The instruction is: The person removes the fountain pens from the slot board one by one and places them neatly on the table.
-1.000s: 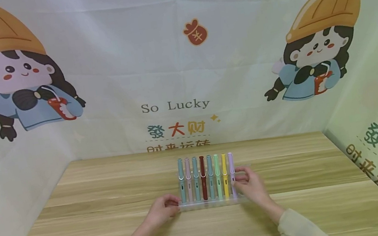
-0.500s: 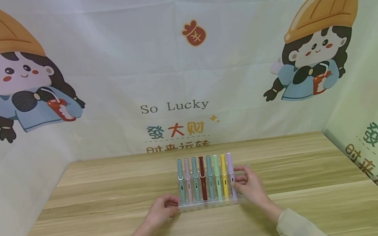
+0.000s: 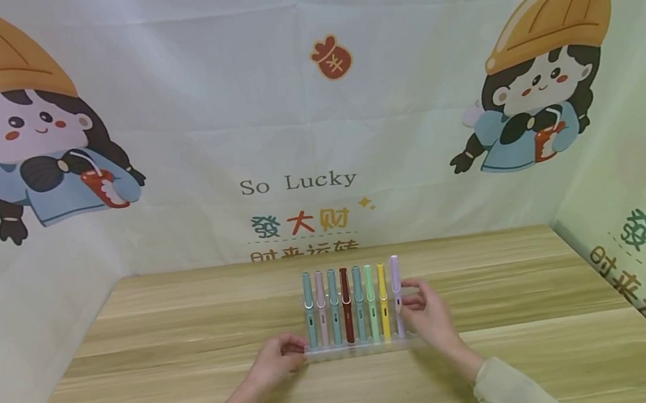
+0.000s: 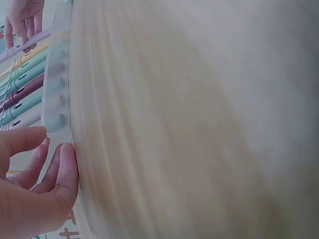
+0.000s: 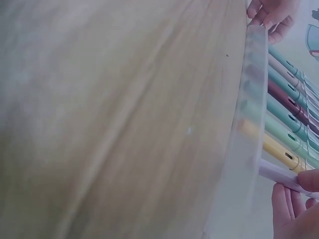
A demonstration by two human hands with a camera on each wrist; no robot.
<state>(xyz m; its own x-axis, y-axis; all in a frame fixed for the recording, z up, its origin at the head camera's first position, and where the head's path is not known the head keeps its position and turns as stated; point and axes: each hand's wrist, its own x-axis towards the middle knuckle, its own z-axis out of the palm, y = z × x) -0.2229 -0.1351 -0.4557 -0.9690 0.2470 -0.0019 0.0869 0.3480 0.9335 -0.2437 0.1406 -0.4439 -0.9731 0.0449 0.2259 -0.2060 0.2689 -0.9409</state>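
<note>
A clear plastic pen stand (image 3: 356, 350) holds a row of capped pens, upright and slightly leaning. My right hand (image 3: 431, 317) pinches the lavender pen (image 3: 395, 276) at the row's right end between thumb and fingers. That pen's cap stands a little higher than the neighbouring yellow pen (image 3: 382, 282). In the right wrist view the lavender pen (image 5: 279, 174) has its lower end close to the stand's front strip. At the other end, my left hand (image 3: 275, 362) grips the stand's left corner; its thumb and fingertips show around that corner in the left wrist view.
The other pens are a mint green one (image 3: 369, 286), a dark red one (image 3: 347, 303), a pink one (image 3: 321, 293) and several blue-green ones. The wooden table (image 3: 202, 319) ends at a printed cloth backdrop (image 3: 193, 144), with cloth also on both sides.
The lavender pen has risen slightly and shifted a touch right, its cap now above the others. My right hand has moved up slightly with it; my left hand has stayed put.
</note>
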